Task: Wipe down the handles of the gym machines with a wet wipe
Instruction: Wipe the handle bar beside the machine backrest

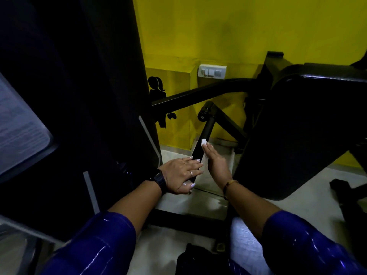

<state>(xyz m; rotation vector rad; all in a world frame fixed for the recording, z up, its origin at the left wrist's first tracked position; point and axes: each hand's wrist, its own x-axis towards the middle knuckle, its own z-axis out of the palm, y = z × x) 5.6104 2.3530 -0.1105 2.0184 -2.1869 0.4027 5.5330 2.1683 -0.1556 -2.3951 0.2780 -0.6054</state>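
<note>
The black handle bar (pixel 207 127) of the gym machine runs slanted in the middle of the view, with a round end cap at its top, and both hands are at its lower half. The right hand (pixel 217 165) is on the right side of the bar; its fingers are stretched straight along the bar and they press the white wet wipe (pixel 204 143) flat against it, the thumb being hidden. One corner of the wipe shows above the fingertips and it touches the bar. The left hand (pixel 181 173) lies across the lowest part of the bar, just below the wipe, with the fingers straight and laid on it, not curled. There is a black watch (pixel 158 180) on the left wrist and a thin bangle (pixel 230 184) on the right wrist, both nearer to the camera than the bar. To the right of the bar stands a big black pad (pixel 297 135) of the machine. Behind the bar is a yellow wall (pixel 218 32), which carries a white switch plate (pixel 212 70) above the bar's top and a black figure sticker (pixel 156 87) to the upper left of it
</note>
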